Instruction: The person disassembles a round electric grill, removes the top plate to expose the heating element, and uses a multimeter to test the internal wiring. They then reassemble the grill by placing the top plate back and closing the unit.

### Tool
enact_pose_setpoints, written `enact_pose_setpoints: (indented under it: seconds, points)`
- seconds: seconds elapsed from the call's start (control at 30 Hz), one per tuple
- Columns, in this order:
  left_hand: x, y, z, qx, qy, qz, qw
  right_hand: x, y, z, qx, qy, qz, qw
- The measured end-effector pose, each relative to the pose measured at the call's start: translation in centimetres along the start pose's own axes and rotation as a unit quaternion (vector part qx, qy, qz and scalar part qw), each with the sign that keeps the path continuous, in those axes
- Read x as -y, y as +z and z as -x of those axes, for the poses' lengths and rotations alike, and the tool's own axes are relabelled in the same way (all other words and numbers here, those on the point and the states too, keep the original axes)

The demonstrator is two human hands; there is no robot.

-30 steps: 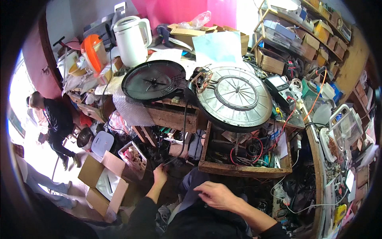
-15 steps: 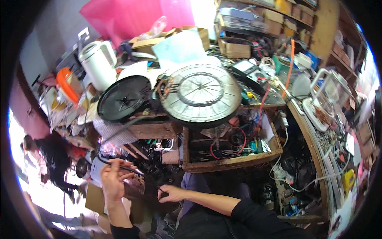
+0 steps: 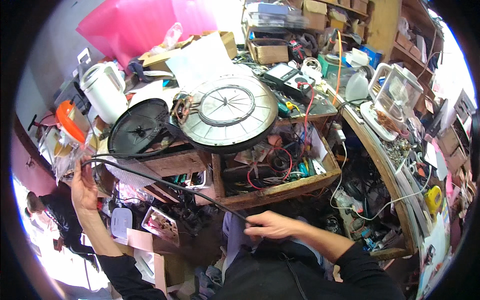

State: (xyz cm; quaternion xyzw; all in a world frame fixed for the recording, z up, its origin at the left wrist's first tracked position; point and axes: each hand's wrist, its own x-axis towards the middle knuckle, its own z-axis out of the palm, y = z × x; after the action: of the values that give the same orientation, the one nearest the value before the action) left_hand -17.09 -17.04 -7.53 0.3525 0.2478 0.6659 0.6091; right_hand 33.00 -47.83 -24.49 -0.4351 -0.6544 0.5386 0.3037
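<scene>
A black power cable point(image 3: 165, 183) is stretched slantwise across the front of the bench. My right hand point(image 3: 272, 225), low in the middle, is closed round one part of it near my lap. At the far left my raised left hand point(image 3: 84, 189) holds the cable at its fingertips, where it bends back toward the bench. From there the cable runs to a round metal heating plate point(image 3: 227, 107) with a spiral-ribbed disc, copper-coloured parts at its left edge and a dark rim. Beside the plate lies a round black plastic cover point(image 3: 140, 127), partly crossed by the cable.
Below the plate an open wooden drawer point(image 3: 280, 197) holds wires and tools. A white kettle point(image 3: 104, 92) stands at the back left, a multimeter point(image 3: 289, 80) behind the plate. To the right are a clear blender jug point(image 3: 397, 92) and a yellow tape measure point(image 3: 434, 199). A person point(image 3: 62, 225) is at the left.
My left hand has moved left and up, my right hand right and slightly up. The cable between them is now drawn out long. The view has shifted, so the bench sits further left.
</scene>
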Motion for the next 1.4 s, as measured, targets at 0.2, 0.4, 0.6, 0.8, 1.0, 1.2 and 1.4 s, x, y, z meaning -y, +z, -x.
enact_pose_setpoints:
  seconds: [0.2, 0.4, 0.6, 0.8, 1.0, 1.2, 1.4]
  points:
    - [2.0, 1.9, 4.2, 0.002, -0.005, -0.028, 1.0, 7.8, -9.7, 11.6, -0.157, 0.064, -0.141, 0.975]
    - [9.9, 8.5, 9.4, 0.12, -0.028, -0.047, 0.991, -1.6, -16.5, 14.6, -0.351, -0.322, -0.493, 0.729]
    - [14.8, 12.4, 13.5, 0.147, -0.052, -0.077, 0.985, -4.0, -17.7, 16.6, -0.388, -0.327, -0.504, 0.699]
    - [16.0, 11.4, 17.8, 0.272, -0.024, -0.001, 0.962, -8.1, -12.7, 18.9, -0.365, -0.325, -0.621, 0.613]
    - [22.8, 14.0, 22.8, 0.5, -0.083, -0.234, 0.83, -14.8, -6.8, 17.1, -0.507, -0.044, -0.618, 0.599]
    - [28.4, 11.6, 24.6, 0.403, 0.28, -0.607, 0.625, -21.4, -10.9, 12.5, -0.635, 0.097, -0.471, 0.604]
    - [28.4, 10.9, 24.6, 0.327, 0.337, -0.725, 0.503, -22.5, -16.2, 9.1, -0.623, -0.046, -0.452, 0.637]
